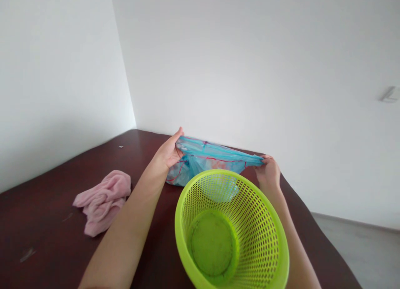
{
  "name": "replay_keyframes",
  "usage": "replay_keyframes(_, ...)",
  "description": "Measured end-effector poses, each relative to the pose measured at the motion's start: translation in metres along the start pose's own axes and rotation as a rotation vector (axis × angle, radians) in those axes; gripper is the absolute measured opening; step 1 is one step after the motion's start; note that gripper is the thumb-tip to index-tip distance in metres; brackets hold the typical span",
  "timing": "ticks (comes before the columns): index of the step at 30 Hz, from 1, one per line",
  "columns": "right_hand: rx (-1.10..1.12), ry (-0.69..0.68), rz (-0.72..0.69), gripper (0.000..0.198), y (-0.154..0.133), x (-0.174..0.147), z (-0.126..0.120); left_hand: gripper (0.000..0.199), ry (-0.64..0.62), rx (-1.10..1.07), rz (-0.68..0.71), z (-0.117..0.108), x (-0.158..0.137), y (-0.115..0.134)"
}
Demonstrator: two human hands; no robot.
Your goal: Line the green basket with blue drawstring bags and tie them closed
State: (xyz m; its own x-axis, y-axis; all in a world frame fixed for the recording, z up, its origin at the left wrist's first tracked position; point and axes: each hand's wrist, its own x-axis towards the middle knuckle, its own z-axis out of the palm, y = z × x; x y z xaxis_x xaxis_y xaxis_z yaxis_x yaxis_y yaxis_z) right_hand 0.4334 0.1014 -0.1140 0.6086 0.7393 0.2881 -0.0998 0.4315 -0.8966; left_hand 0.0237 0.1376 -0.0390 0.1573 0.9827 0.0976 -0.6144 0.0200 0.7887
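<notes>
A blue see-through plastic bag (195, 164) with a red drawstring lies on the dark table behind the basket, its mouth stretched wide between my hands. My left hand (171, 150) grips the bag's rim on the left, thumb pointing up. On the right, my right hand (269, 169) pinches the other end of the rim. What the bag contains shows only as blurred pale and reddish shapes. Between my forearms a lime-green plastic basket (212, 243) is tilted so that its inside faces me. Nothing lies in it, and neither hand touches it.
A crumpled pink cloth (104, 199) rests on the dark red table (40, 226), left of my left forearm. White walls (218, 64) meet behind the table's far corner. A small white scrap (121, 147) lies near that corner. Grey floor (359, 247) shows at the right.
</notes>
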Motion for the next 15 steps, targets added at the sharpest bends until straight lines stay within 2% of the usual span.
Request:
replay_keyframes(4,0.017,0.022,-0.074,0.028,-0.007,0.001,0.0,0.055,-0.14,0.156,0.082,0.0,-0.004,-0.007)
replay_keyframes(6,-0.019,0.028,-0.132,0.021,-0.01,-0.001,0.001,0.058,-0.171,0.318,0.159,-0.002,-0.005,-0.007)
replay_keyframes(9,-0.113,0.016,-0.216,0.009,-0.015,-0.007,0.005,0.034,-0.108,0.715,0.41,-0.005,-0.004,-0.006)
replay_keyframes(11,-0.2,-0.012,-0.243,0.015,-0.018,-0.011,0.008,0.017,-0.031,0.926,0.568,-0.004,-0.003,-0.005)
replay_keyframes(13,-0.308,-0.057,-0.242,0.025,-0.019,-0.015,0.011,0.023,0.023,0.991,0.619,-0.001,-0.003,-0.006)
replay_keyframes(15,-0.422,-0.108,-0.233,0.031,-0.018,-0.018,0.014,0.03,0.046,0.952,0.597,0.002,-0.004,-0.007)
